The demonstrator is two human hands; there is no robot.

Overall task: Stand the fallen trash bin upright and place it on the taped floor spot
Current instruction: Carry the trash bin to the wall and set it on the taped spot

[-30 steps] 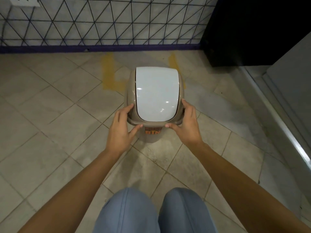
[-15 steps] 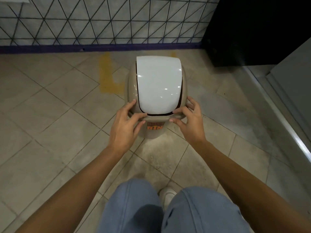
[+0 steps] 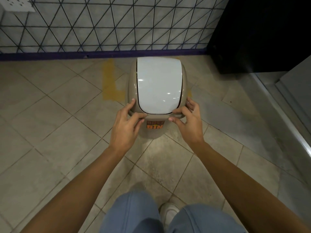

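The beige trash bin (image 3: 158,132) stands upright on the tiled floor, topped by a white swing lid (image 3: 159,84) and bearing an orange "BIN" sticker on its front. Its base covers part of the yellow tape mark (image 3: 109,84), whose L-shaped left corner shows beside the bin. My left hand (image 3: 125,130) rests on the near left rim with thumb and fingers touching it. My right hand (image 3: 188,125) touches the near right rim, its fingers spread and partly lifted. Whether either hand still grips the rim is unclear.
A tiled wall with a purple skirting (image 3: 101,53) runs just behind the bin. A dark cabinet (image 3: 259,34) stands at the right rear, with a metal threshold (image 3: 286,118) along the right. My legs and a white shoe (image 3: 169,214) are below.
The bin has moved farther from me toward the wall, onto the tape mark. Both hands have loosened from a firm side grip to fingertips on the near rim.
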